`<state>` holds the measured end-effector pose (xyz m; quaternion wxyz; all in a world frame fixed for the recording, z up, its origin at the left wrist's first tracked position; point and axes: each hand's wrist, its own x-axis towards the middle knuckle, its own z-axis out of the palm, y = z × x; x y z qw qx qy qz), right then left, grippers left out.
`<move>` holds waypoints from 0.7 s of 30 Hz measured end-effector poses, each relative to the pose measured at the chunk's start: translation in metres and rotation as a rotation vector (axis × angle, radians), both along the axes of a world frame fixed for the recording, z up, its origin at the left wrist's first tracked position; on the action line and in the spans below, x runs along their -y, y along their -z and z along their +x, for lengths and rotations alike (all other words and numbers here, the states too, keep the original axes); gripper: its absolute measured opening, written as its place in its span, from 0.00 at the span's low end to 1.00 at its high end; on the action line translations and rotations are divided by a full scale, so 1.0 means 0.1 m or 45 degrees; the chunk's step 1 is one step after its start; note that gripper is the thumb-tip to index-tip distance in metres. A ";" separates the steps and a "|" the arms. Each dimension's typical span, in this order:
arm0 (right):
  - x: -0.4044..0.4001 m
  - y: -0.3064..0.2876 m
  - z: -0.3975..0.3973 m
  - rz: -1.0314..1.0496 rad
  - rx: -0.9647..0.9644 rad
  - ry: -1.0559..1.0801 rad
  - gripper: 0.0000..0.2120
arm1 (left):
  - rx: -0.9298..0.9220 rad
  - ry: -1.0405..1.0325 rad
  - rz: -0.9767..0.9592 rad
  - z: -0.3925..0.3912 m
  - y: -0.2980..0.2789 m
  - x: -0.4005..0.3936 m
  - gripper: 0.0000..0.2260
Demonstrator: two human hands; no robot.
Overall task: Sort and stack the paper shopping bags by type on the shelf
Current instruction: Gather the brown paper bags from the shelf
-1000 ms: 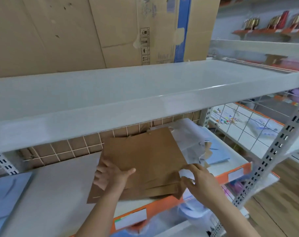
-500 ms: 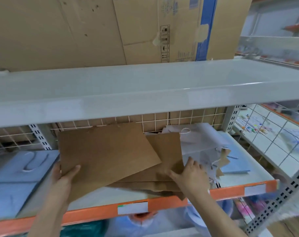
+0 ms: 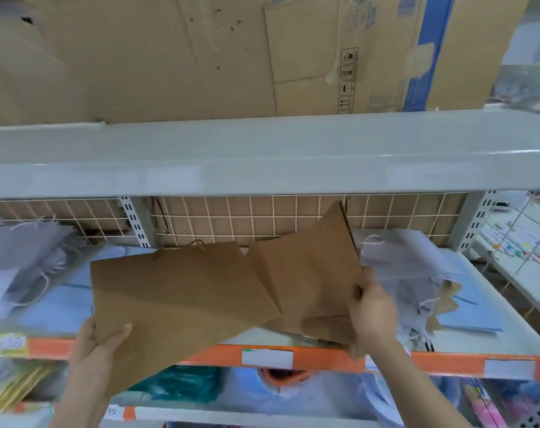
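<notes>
Your left hand grips the lower corner of a flat brown paper bag (matte kraft, twisted cord handle at its top edge), held tilted above the shelf. Your right hand pinches the side of a second brown bag, lifted off more kraft bags. Pale lilac bags lie beside them.

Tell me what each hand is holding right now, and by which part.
Left hand grips the large brown bag by its near left corner. Right hand grips the smaller brown bag by its right edge.
</notes>
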<state>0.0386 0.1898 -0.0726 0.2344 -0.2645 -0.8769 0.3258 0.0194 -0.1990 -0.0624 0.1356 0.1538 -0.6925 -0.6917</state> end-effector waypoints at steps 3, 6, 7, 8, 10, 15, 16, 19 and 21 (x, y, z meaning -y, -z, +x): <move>0.05 0.00 0.00 -0.244 -0.139 -0.084 0.17 | -0.037 -0.038 0.043 0.08 0.01 0.07 0.09; 0.17 0.00 -0.02 -0.657 -0.260 -0.151 0.18 | -0.043 -0.112 0.094 0.12 0.04 0.22 0.08; 0.23 0.00 -0.03 -0.775 -0.310 -0.166 0.18 | -0.047 -0.117 0.107 0.13 0.06 0.27 0.09; 0.30 0.00 -0.04 -0.845 -0.363 -0.176 0.17 | -0.056 -0.112 0.133 0.14 0.07 0.33 0.09; 0.44 0.00 -0.07 -0.909 -0.473 -0.152 0.17 | -0.058 -0.112 0.207 0.16 0.10 0.45 0.11; 0.78 -0.03 -0.12 -0.994 -0.604 -0.121 0.16 | -0.071 -0.198 0.388 0.21 0.18 0.88 0.12; 0.86 -0.04 -0.14 -1.019 -0.601 -0.144 0.16 | -0.074 -0.218 0.401 0.22 0.20 1.00 0.12; 1.24 -0.07 -0.18 -1.061 -0.580 -0.240 0.16 | -0.083 -0.231 0.391 0.26 0.21 1.36 0.08; 1.56 -0.03 -0.20 -1.001 -0.547 -0.267 0.16 | -0.087 -0.216 0.376 0.28 0.18 1.63 0.07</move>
